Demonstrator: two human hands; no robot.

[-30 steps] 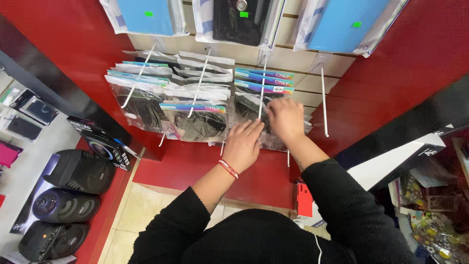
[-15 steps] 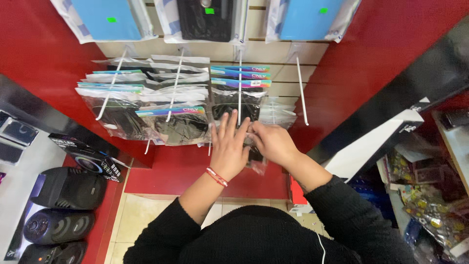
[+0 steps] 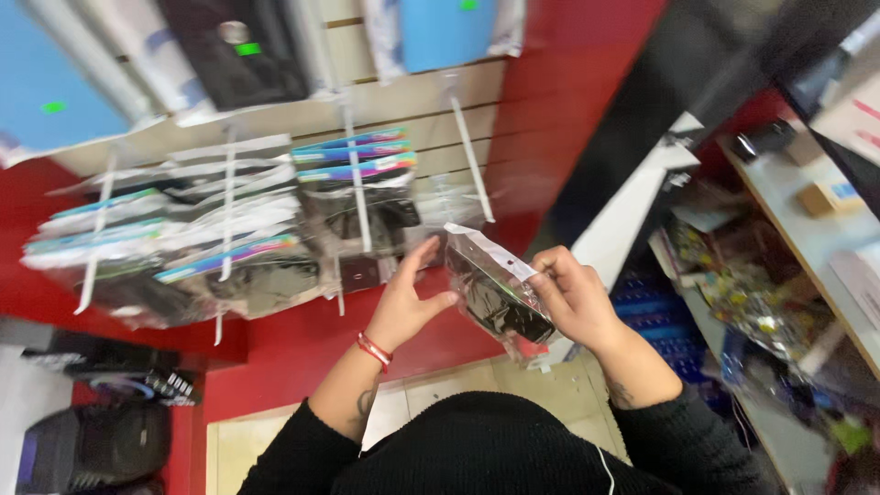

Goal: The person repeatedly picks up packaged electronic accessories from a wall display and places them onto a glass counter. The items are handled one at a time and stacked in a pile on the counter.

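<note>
1. Right hand (image 3: 576, 298): one, fingers curled and closed on the upper right edge of a clear plastic packet (image 3: 495, 298); black sleeve (image 3: 697, 440) to the wrist.
2. Left hand (image 3: 408, 302): one, fingers mostly straight and spread, thumb tip touching the packet's left edge, not clasped around it. One red bracelet (image 3: 374, 349) on the wrist.
3. Clear plastic packet: one, holding a dark item, with a white header strip at the top. Held in the air between the two hands, tilted, in front of the red panel (image 3: 302, 344) and just below the rightmost hook.
4. Metal display hooks: five visible, white, jutting from the beige slat wall (image 3: 412, 101). Rightmost hook (image 3: 470, 147) carries nothing visible along its length.
5. Hanging packets (image 3: 229, 247): several stacks on the other hooks, clear bags with dark contents and blue-green header cards; exact count cannot be told because of overlap and blur.
6. Larger packages on the row above: about four seen in part, two blue (image 3: 445, 27), one black (image 3: 243, 50).
7. Black speakers (image 3: 92, 445): lower left, count unclear.
8. Shelf (image 3: 807, 229) on the right: assorted small goods, blurred, uncounted.
</note>
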